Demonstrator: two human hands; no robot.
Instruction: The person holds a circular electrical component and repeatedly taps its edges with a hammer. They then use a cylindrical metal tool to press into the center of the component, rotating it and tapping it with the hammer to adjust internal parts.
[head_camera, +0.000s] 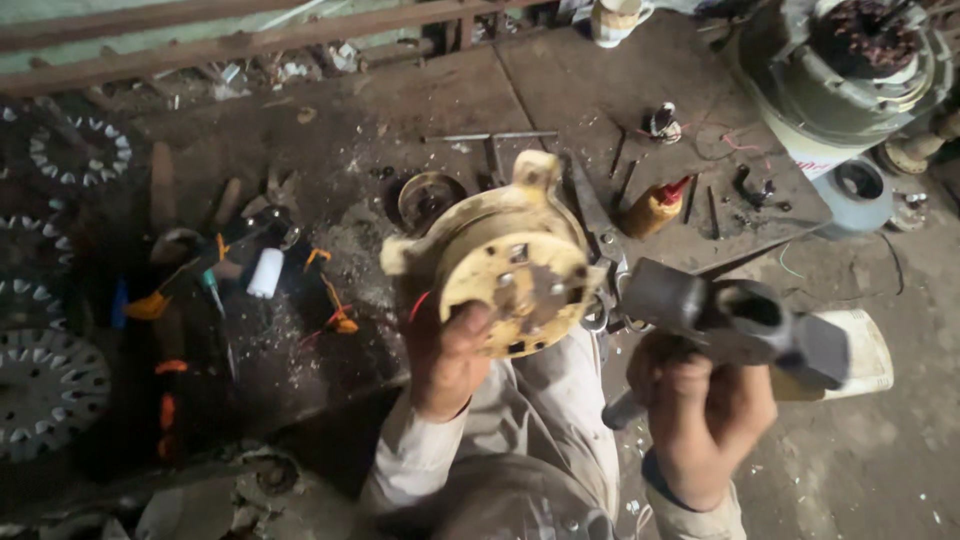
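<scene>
The left hand (447, 358) grips a round, cream-yellow metal motor cover (505, 260) by its lower edge, its flat, rust-stained face turned toward the camera and its lugs jutting from the rim, one straight up. The right hand (700, 405) is closed around the handle of a dark, blurred hammer (735, 320), whose heavy head lies roughly level, just right of the cover. Both are raised above the worn, dusty wooden desk (400, 110), which is littered with tools and a small yellow bottle (652, 207).
</scene>
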